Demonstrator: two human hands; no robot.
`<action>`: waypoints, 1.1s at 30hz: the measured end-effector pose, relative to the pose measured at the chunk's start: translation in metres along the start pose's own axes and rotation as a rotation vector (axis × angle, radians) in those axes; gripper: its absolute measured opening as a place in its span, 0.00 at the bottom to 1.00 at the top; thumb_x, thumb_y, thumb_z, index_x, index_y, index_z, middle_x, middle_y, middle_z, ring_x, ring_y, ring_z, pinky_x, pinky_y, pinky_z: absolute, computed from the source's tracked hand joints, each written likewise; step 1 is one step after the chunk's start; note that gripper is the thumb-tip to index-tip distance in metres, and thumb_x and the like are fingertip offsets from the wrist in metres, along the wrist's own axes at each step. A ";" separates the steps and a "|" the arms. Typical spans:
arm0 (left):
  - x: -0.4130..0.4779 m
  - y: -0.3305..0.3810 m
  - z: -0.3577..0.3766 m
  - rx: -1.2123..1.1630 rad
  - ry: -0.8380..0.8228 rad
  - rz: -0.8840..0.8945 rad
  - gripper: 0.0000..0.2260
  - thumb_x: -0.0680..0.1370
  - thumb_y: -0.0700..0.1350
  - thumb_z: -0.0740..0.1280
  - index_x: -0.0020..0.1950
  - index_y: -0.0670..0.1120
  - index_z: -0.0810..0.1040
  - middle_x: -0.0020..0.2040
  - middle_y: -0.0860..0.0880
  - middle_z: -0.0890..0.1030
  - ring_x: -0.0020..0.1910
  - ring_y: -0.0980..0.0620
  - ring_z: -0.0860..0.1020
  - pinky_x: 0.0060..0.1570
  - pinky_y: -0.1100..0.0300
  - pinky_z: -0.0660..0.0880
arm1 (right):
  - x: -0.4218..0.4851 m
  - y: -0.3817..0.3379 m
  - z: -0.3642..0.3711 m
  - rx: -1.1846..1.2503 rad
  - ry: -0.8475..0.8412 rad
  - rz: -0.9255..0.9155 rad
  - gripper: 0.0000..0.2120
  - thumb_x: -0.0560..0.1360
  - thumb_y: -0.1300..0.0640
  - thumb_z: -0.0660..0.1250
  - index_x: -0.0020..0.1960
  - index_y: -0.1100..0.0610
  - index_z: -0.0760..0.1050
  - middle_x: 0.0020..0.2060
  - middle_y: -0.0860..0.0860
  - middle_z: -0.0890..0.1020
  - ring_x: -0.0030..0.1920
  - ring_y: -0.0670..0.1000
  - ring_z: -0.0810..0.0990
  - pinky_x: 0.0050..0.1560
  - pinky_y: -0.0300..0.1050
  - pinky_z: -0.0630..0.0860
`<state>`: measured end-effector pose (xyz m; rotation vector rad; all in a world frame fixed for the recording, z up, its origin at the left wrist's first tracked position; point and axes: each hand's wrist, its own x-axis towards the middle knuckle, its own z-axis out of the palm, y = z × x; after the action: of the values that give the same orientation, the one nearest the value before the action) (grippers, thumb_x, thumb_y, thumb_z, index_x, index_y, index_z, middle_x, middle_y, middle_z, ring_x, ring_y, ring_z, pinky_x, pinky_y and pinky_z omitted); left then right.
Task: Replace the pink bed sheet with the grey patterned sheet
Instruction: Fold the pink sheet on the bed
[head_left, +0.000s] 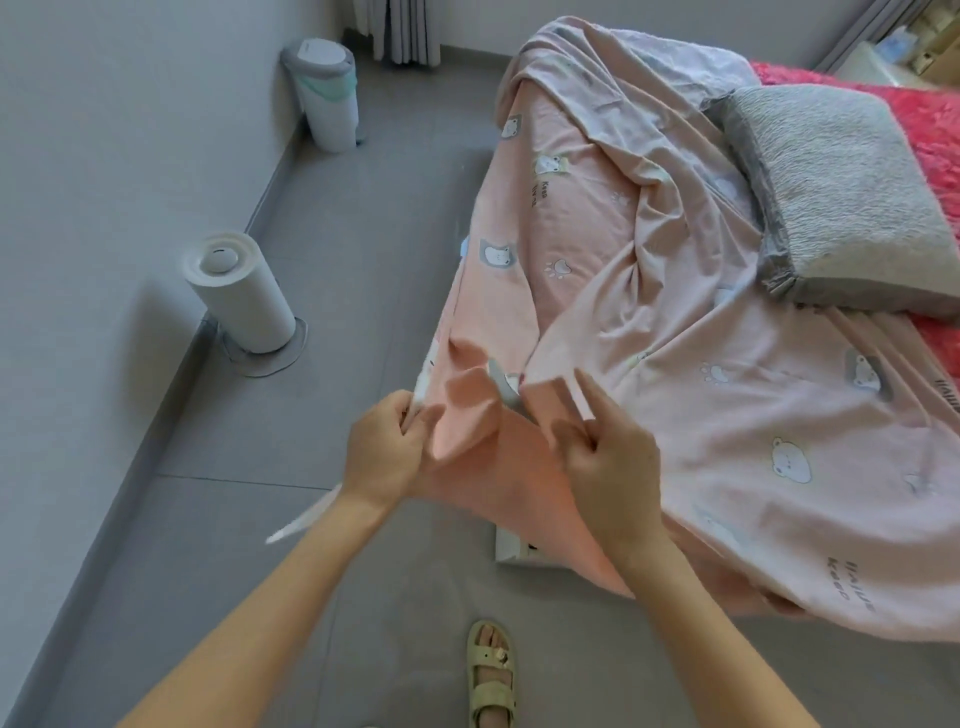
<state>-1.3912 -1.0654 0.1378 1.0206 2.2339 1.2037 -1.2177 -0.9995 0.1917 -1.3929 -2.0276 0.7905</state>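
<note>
Both hands sit at lower centre of the frame, clamped on one corner of the pink sheet (675, 395): the left hand (384, 452) pinches a fold at the bed's near corner, the right hand (608, 462) grips the cloth just beside it. The sheet is loose and rumpled across the bed (524, 545), bunched toward upper centre and no longer tucked at this corner. A grey pillow (836, 197) lies on it at upper right, beside a red blanket (930, 124). Judgement: removal is under way, not complete. The pillow needs clearing, the sheet pulling off. No grey patterned sheet can be identified in view; fitting it remains outstanding.
</note>
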 end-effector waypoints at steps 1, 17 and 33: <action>-0.003 0.005 -0.015 0.011 -0.059 0.022 0.21 0.76 0.46 0.68 0.30 0.45 0.60 0.26 0.52 0.60 0.26 0.54 0.59 0.27 0.62 0.59 | -0.012 -0.011 0.000 -0.053 -0.014 -0.069 0.22 0.74 0.55 0.61 0.67 0.55 0.73 0.19 0.45 0.68 0.23 0.45 0.67 0.31 0.40 0.65; -0.025 0.029 -0.139 -0.061 -0.047 -0.130 0.15 0.74 0.50 0.65 0.34 0.40 0.69 0.31 0.42 0.71 0.34 0.47 0.69 0.35 0.55 0.63 | -0.134 -0.227 -0.058 0.288 0.083 -0.308 0.16 0.75 0.55 0.64 0.30 0.50 0.65 0.22 0.44 0.70 0.28 0.48 0.70 0.28 0.36 0.63; -0.123 -0.030 -0.142 -0.188 -0.139 -0.259 0.13 0.80 0.45 0.61 0.36 0.45 0.67 0.34 0.50 0.70 0.39 0.48 0.70 0.32 0.62 0.63 | -0.173 -0.223 -0.072 0.241 0.002 -0.108 0.17 0.74 0.64 0.66 0.28 0.62 0.67 0.19 0.44 0.72 0.23 0.42 0.69 0.27 0.32 0.64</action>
<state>-1.4138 -1.2461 0.1915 0.6952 2.0280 1.1639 -1.2500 -1.2161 0.3841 -1.1392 -1.9157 0.9500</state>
